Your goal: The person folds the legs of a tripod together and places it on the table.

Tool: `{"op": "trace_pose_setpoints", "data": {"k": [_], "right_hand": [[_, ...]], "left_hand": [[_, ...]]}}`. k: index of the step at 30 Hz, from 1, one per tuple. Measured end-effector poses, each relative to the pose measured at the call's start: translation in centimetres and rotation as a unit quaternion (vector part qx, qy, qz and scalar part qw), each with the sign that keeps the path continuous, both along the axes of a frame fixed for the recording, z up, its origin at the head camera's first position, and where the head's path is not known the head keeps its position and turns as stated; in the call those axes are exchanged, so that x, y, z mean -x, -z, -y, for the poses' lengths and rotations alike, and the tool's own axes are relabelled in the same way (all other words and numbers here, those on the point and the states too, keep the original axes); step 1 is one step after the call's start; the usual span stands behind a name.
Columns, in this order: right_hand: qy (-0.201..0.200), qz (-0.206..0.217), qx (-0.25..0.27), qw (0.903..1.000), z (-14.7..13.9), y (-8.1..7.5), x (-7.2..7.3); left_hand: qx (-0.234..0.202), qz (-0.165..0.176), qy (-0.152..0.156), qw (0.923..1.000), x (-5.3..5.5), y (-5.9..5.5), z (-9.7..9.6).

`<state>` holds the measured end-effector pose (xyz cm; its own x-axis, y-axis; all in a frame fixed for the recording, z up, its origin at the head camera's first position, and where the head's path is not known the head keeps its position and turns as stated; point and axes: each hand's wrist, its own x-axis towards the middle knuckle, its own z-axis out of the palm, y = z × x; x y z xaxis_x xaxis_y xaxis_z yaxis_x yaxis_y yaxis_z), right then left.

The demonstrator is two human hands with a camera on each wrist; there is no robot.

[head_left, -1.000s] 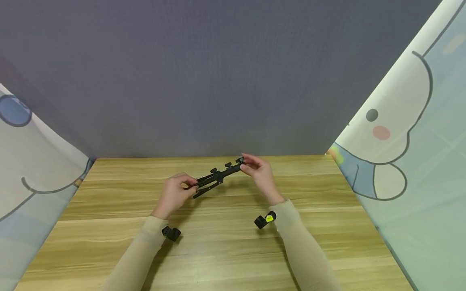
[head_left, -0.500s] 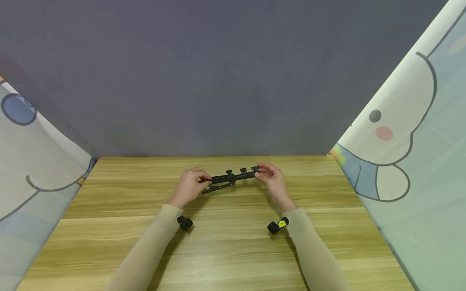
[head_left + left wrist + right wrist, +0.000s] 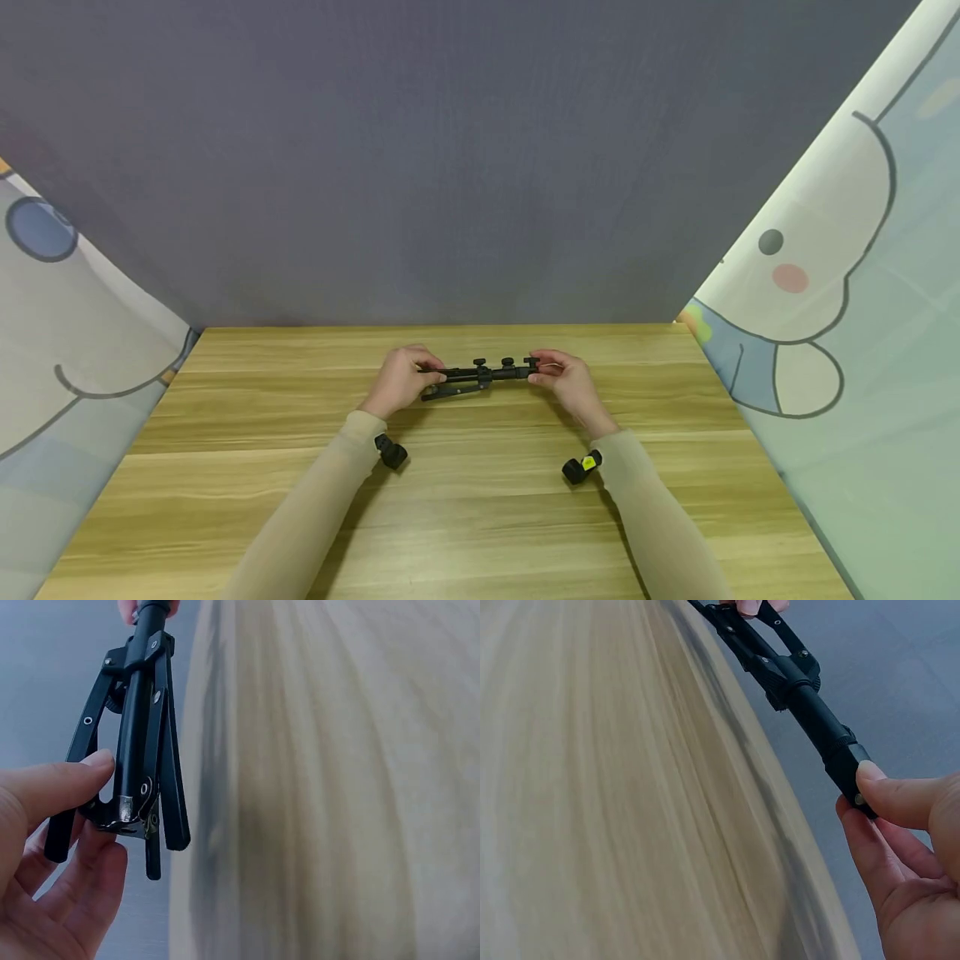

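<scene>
A small black tripod (image 3: 491, 375) with partly folded legs is held lengthwise between the two hands, nearly level above the wooden table. My left hand (image 3: 403, 379) pinches a leg at the foot end; in the left wrist view the thumb lies on that leg (image 3: 88, 720) with fingers behind it. The other legs stand slightly splayed. At the opposite end, my right hand (image 3: 567, 382) pinches the tip of the tripod head (image 3: 851, 776) between thumb and fingers. Several knobs (image 3: 507, 362) stick up along the upper side.
The wood-grain table (image 3: 480, 508) reaches back to a grey wall panel (image 3: 450, 167). Printed cartoon curtains (image 3: 810, 333) border the left and right sides. Small black wrist cameras (image 3: 392, 452) are strapped at both cuffs.
Both hands have carried the tripod to the right. It has turned from a slant, right end up, to nearly level, and its right end has come down toward me.
</scene>
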<state>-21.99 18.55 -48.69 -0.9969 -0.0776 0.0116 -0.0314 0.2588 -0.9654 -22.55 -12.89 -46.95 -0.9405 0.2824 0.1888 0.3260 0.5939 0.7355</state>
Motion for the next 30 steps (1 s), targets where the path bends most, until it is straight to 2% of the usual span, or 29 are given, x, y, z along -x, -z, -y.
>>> {"op": "trace_pose_setpoints", "data": {"k": [10, 15, 22, 27, 30], "right_hand": [[-0.002, 0.015, -0.054, 0.9984, -0.2, 0.6, 0.1], [0.003, 0.017, -0.072, 0.9972, -0.2, 1.1, -0.1], [0.007, 0.006, -0.058, 0.9983, -0.3, 1.7, -0.1], [0.008, 0.003, -0.049, 0.9988, -0.8, 1.8, -0.1], [0.01, 0.006, -0.039, 0.9992, -1.1, 1.7, -0.1]], "left_hand": [[-0.049, 0.05, -0.003, 0.9975, 0.5, 1.6, -0.2], [-0.06, 0.072, -0.006, 0.9956, 0.6, 1.9, -0.2], [-0.077, 0.09, 0.001, 0.9929, 0.5, 2.0, -0.1], [-0.098, 0.109, 0.002, 0.9891, 0.2, 1.9, 0.2], [-0.102, 0.109, 0.001, 0.9887, 0.1, 2.0, 0.4]]}}
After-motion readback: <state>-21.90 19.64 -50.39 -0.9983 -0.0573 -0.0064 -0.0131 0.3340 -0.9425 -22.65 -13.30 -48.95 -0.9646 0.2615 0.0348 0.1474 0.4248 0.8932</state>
